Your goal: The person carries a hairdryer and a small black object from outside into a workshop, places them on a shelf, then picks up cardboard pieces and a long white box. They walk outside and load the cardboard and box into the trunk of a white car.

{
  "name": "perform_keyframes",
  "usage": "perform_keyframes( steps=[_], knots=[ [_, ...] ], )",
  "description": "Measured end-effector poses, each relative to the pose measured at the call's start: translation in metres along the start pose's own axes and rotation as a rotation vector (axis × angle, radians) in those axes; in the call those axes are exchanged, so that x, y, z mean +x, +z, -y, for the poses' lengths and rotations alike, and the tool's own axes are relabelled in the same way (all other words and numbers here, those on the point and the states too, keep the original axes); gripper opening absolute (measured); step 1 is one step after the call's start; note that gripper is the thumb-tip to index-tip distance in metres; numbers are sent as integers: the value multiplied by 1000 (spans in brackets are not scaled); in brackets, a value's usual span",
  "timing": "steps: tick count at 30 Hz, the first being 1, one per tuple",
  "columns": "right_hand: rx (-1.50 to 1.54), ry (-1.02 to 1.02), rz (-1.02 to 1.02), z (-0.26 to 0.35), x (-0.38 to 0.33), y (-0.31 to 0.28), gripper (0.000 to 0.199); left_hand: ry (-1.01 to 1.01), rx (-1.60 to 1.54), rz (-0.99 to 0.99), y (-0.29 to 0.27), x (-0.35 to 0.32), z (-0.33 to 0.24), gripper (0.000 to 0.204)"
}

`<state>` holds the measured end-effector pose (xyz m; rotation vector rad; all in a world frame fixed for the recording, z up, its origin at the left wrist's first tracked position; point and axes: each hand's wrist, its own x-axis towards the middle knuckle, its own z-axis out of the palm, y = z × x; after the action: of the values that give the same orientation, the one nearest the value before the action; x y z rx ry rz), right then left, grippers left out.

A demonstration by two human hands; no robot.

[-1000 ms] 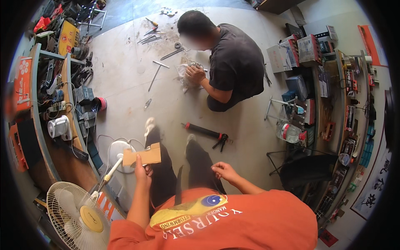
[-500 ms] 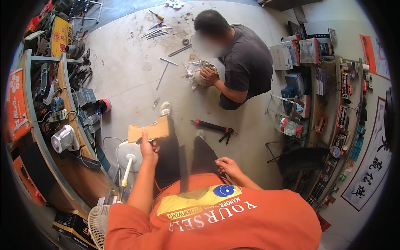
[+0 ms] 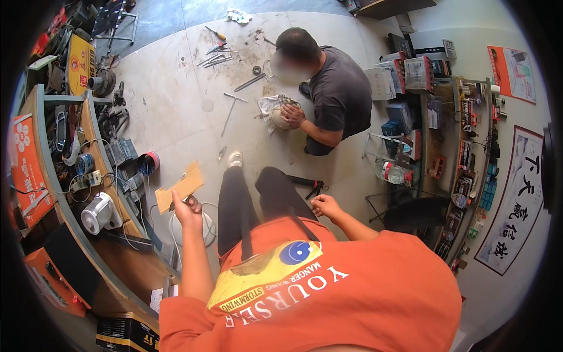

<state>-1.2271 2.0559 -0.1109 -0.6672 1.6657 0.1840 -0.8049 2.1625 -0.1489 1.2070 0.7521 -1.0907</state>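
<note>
My left hand (image 3: pixel 190 211) is closed on the near edge of a flat piece of cardboard (image 3: pixel 183 186), held in the air left of my legs. Something small and dark shows at those fingers; I cannot make out what it is. Over my right thigh, my right hand (image 3: pixel 326 206) has its fingers curled in, with nothing visible in them. Beyond it a black grease gun (image 3: pixel 306 182) lies on the floor, partly hidden behind my leg. Beneath my left hand stands a round white fan base (image 3: pixel 205 230), mostly covered by my forearm.
Ahead, a co-worker (image 3: pixel 340 88) crouches with both hands on a roundish part over a rag (image 3: pixel 271 111). A T-handle wrench (image 3: pixel 230 111) and several tools (image 3: pixel 217 57) lie on the floor. Crowded shelves (image 3: pixel 94 152) line the left; goods shelves (image 3: pixel 463 158) and a bottle (image 3: pixel 394 173) stand right.
My left hand has swung left with the cardboard, which now tilts up to the right. My legs have shifted, the right knee now bent over the grease gun. The view has turned slightly.
</note>
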Motion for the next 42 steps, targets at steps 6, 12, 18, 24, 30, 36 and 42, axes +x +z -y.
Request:
perform_keyframes(
  steps=[6,12,18,24,30,36,42],
  knots=[
    [-48,36,-35,6,18,-6,16,46,-18,-15,-3,-15,-35,51],
    [-39,-13,3,53,32,17,14,58,-37,-18,22,-15,-76,50],
    [13,-21,-27,115,49,53,15,126,84,39,98,-8,-133,42],
    [142,37,-68,166,58,96,15,54,256,121,178,38,-215,39],
    [86,14,-3,247,60,140,14,242,242,222,263,34,-321,40],
    [244,-154,13,346,74,152,17,205,220,82,267,50,-358,38],
    [303,-52,-104,376,62,167,14,38,303,129,308,95,-379,39]
  ],
)
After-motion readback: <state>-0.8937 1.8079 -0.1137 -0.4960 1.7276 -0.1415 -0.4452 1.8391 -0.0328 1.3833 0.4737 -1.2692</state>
